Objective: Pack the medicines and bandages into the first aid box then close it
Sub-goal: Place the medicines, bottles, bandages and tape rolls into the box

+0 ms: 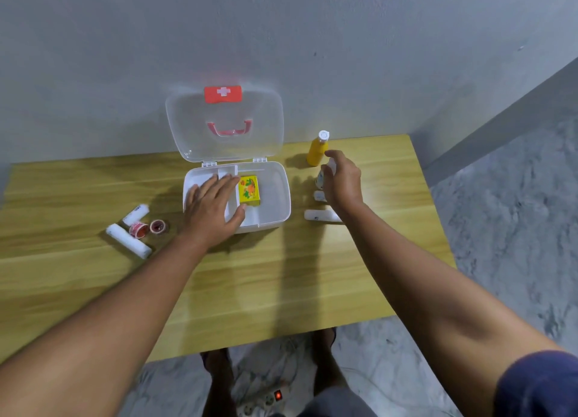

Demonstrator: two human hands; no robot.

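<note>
The white first aid box lies open at the back middle of the table, its clear lid standing up against the wall. A yellow medicine carton lies inside it. My left hand rests flat, fingers spread, over the box's left compartments. My right hand is curled around a small white bottle to the right of the box. An orange bottle with a white cap stands behind it. Two white tubes lie near my right wrist. Two bandage rolls and two red tape rolls lie to the left.
The wooden table stands against a grey wall. Its right edge borders a marble floor. A power strip with a lit red switch lies on the floor by my feet.
</note>
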